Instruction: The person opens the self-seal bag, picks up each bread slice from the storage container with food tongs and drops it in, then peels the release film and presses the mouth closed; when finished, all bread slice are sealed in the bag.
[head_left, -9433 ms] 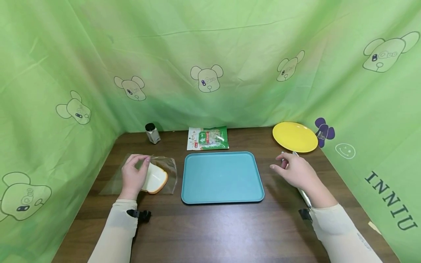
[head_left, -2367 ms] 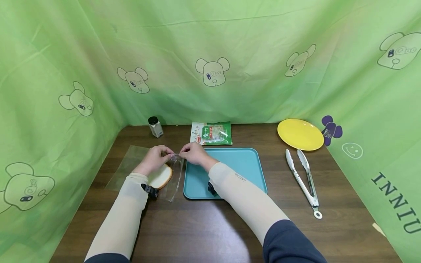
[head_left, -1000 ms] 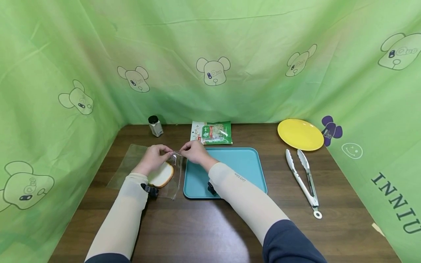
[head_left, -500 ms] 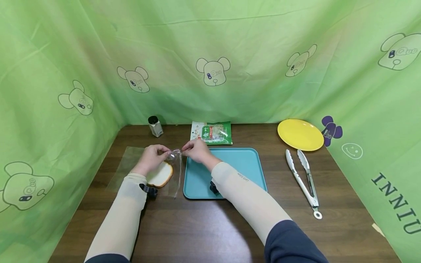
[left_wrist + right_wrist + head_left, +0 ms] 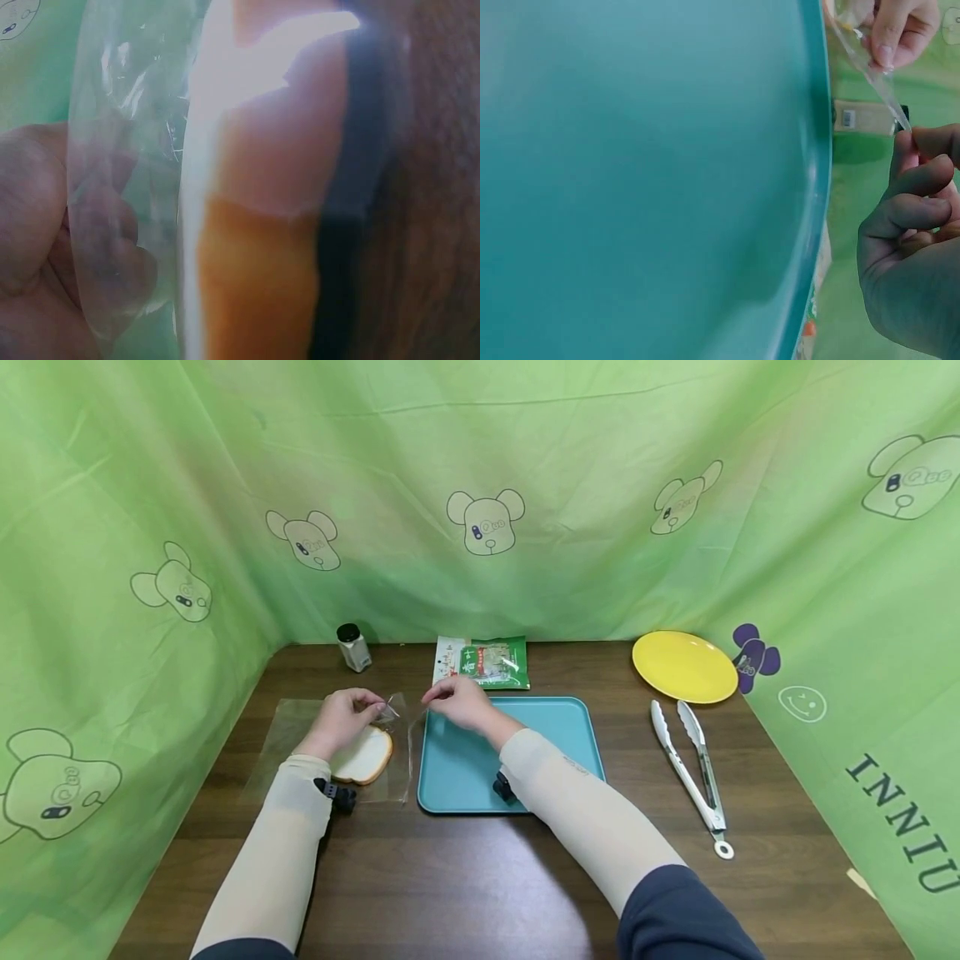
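A clear plastic bag [image 5: 279,750] lies at the left of the table, with a white, brown-crusted bread slice [image 5: 367,757] inside it. My left hand [image 5: 339,724] pinches the bag film near its upper right edge, above the bread. Across from it, my right hand [image 5: 462,704] is over the tray's left rear corner. Thumb and index finger of that right hand [image 5: 911,225] pinch the edge of the bag [image 5: 877,84], as the right wrist view shows. In the left wrist view, film covers the blurred brown crust [image 5: 259,285].
A blue tray [image 5: 540,760] is right of the bag. Behind stand a black-capped shaker [image 5: 356,652] and a green-and-white packet [image 5: 495,662]. White-handled metal tongs [image 5: 697,785] and a yellow plate [image 5: 684,667] lie at the right. Green curtain [image 5: 585,568] surrounds the table.
My right hand has left the tongs since the oldest frame and taken the bag's edge. Over the last second it has moved slightly right, drawing the film away from my left hand.
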`<act>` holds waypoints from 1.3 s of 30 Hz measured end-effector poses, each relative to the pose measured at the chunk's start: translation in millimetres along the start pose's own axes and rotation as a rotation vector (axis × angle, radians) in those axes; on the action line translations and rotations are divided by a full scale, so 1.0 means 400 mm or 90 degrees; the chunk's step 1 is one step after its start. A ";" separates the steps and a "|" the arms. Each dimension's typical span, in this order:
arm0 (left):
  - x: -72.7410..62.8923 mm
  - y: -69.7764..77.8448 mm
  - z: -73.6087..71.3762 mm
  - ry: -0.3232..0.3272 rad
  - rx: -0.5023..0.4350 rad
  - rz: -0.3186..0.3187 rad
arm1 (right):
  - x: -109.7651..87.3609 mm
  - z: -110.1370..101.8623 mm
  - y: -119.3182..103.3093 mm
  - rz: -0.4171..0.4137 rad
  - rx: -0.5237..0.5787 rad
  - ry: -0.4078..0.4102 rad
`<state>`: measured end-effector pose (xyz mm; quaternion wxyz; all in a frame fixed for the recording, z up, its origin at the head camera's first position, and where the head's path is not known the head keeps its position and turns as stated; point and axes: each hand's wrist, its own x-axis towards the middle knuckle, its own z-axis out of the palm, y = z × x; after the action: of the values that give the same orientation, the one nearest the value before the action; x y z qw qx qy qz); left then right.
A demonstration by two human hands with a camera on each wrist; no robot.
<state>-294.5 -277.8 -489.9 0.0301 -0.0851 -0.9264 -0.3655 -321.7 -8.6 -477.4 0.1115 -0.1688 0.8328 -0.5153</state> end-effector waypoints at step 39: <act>-0.018 -0.028 0.000 0.011 -0.048 -0.021 | -0.313 -0.267 -0.079 -0.106 0.087 0.023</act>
<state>-289.5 -286.7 -498.3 0.0291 -0.0674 -0.9131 -0.4011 -239.9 115.5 -400.4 0.0643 -0.2198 0.7807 -0.5814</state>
